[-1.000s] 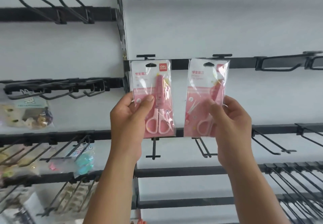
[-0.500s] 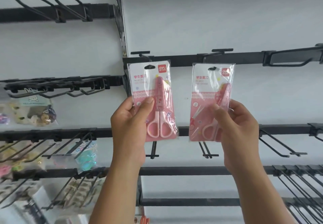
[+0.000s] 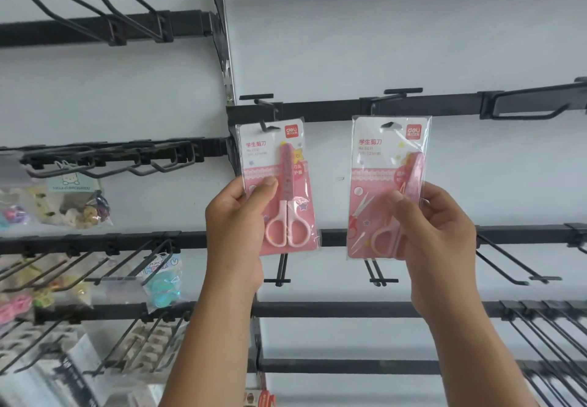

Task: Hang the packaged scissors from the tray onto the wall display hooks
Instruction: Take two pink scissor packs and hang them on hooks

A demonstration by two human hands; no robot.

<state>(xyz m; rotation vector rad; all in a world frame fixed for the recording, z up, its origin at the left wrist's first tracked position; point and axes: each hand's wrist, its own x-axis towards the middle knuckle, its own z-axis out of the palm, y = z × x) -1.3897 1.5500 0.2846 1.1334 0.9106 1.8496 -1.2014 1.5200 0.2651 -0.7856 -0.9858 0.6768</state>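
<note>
I hold two pink packs of scissors up against the white wall. My left hand (image 3: 238, 216) grips the left scissors pack (image 3: 281, 181) by its lower left side; its hang hole sits at the tip of the left hook (image 3: 260, 101). My right hand (image 3: 435, 229) pinches the right scissors pack (image 3: 386, 168) from the lower right, with its hang hole a little below the right hook (image 3: 401, 92). Both hooks stick out from one black rail (image 3: 333, 111). The tray is not in view.
Black rails with long bare hooks run across the wall above, below and to the right (image 3: 514, 263). At the left, hooks carry bagged small goods (image 3: 76, 203) and a pack with a teal item (image 3: 162, 282). More packs crowd the lower left.
Both packs have dropped slightly relative to the rail since a second ago, and the right pack has shifted right. The view has tilted a little, showing more of the upper rail.
</note>
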